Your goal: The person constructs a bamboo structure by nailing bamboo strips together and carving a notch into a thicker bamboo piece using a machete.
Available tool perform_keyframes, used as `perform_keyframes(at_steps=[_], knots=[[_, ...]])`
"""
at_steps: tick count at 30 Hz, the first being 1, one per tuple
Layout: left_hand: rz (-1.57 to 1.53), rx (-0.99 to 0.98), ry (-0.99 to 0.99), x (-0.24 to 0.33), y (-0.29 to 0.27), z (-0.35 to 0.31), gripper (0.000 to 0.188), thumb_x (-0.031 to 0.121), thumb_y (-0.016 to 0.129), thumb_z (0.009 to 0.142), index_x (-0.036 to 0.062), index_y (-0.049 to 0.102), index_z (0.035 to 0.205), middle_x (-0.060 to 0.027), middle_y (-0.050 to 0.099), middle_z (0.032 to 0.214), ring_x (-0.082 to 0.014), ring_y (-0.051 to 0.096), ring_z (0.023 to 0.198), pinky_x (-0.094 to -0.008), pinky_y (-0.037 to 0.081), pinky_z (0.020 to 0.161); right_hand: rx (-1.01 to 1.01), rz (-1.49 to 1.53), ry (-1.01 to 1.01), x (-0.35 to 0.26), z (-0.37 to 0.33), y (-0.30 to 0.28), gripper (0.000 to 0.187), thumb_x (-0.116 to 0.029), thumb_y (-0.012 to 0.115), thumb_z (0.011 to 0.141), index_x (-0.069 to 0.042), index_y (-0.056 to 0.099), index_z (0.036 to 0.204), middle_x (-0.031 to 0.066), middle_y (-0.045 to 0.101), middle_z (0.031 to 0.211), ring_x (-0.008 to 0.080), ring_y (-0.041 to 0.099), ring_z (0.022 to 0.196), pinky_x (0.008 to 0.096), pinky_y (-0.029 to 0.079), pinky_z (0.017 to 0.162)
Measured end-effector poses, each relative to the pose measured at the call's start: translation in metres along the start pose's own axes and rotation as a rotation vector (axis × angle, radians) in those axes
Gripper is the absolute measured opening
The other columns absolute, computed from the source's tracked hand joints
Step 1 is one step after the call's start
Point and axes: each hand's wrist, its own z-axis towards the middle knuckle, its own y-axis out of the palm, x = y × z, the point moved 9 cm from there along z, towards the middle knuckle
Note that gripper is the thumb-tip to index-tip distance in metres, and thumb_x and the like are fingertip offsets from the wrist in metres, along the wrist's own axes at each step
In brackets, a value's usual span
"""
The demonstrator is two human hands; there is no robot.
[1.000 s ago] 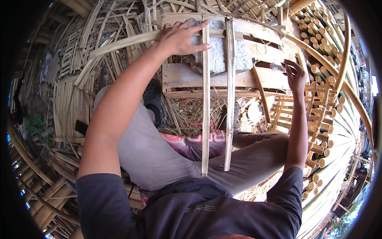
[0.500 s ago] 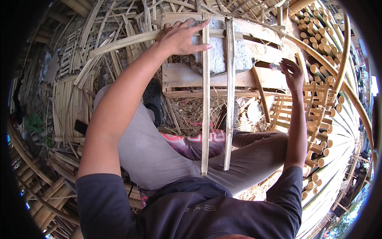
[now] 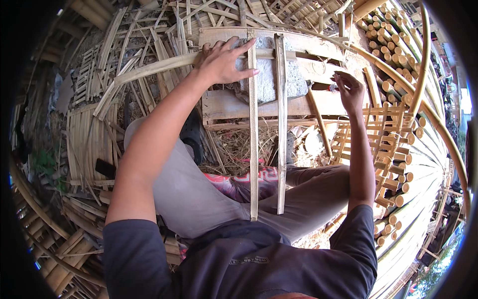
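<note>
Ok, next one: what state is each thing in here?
Left hand: fingers spread, over the crosswise strip, thumb at the left lengthwise strip
Right hand: fingers bent, beside a small item; contact unclear
Crosswise strip: passing under both lengthwise strips
Left lengthwise strip: laid across
Right lengthwise strip: laid across, not touched by either hand
Stone block: resting on planks
Wooden-handled tool: unheld
Bamboo poles: stacked

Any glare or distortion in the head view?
In the head view, sunlight washes out the poles at right; the fisheye bends edges toward its black rim; the left side is dimmer; the item by the right hand is too small to identify.
</note>
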Motion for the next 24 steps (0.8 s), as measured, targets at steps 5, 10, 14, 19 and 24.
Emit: perform_keyframes(at_steps=[5,10,14,19,24], knots=[[0.019,0.067,0.014,-0.005,0.011,0.004,0.093,0.09,0.046,0.076,0.0508,0.018,0.156,-0.0151,0.026,0.163,-0.044,0.034,0.145,-0.0725,0.022,0.115,0.022,0.014,-0.065,-0.032,0.003,0.028,0.026,-0.023,0.07,0.095,0.0,0.075,0.104,0.0094,0.077,0.089,0.0136,0.073,0.079,0.0272,0.056,0.071],[-0.004,-0.084,-0.007,0.009,-0.012,-0.004,0.093,0.078,0.051,0.085,0.0314,0.02,0.16,-0.022,0.027,0.161,-0.044,0.032,0.145,-0.0617,0.024,0.119,-0.049,0.232,-0.183,-0.071,0.009,0.057,0.024,-0.021,0.073,0.094,-0.003,0.075,0.11,0.006,0.077,0.095,0.0102,0.072,0.085,0.0253,0.056,0.074],[0.002,-0.032,0.03,0.008,-0.015,-0.004,0.096,0.08,0.051,0.084,0.0296,0.022,0.16,-0.0223,0.027,0.161,-0.0444,0.033,0.144,-0.0608,0.027,0.118,-0.11,0.261,-0.078,-0.106,0.012,0.083,0.026,-0.02,0.068,0.098,0.002,0.07,0.112,0.0104,0.075,0.098,0.0163,0.073,0.087,0.0282,0.059,0.066],[-0.009,-0.034,0.03,0.004,-0.015,-0.005,0.099,0.083,0.049,0.081,0.0276,0.025,0.16,-0.0232,0.028,0.161,-0.0452,0.034,0.144,-0.0602,0.027,0.117,-0.085,0.316,-0.104,-0.127,0.008,0.111,0.023,-0.017,0.068,0.097,0.001,0.07,0.111,0.0096,0.075,0.098,0.0152,0.072,0.091,0.028,0.06,0.068],[-0.095,-0.009,0.044,0.009,-0.021,-0.009,0.101,0.082,0.054,0.079,0.0264,0.028,0.159,-0.0249,0.031,0.159,-0.0461,0.034,0.143,-0.0594,0.026,0.117,-0.106,0.377,-0.023,-0.126,0.008,0.132,0.021,-0.015,0.067,0.098,0.001,0.073,0.109,0.0082,0.076,0.098,0.011,0.068,0.088,0.0281,0.059,0.069]])
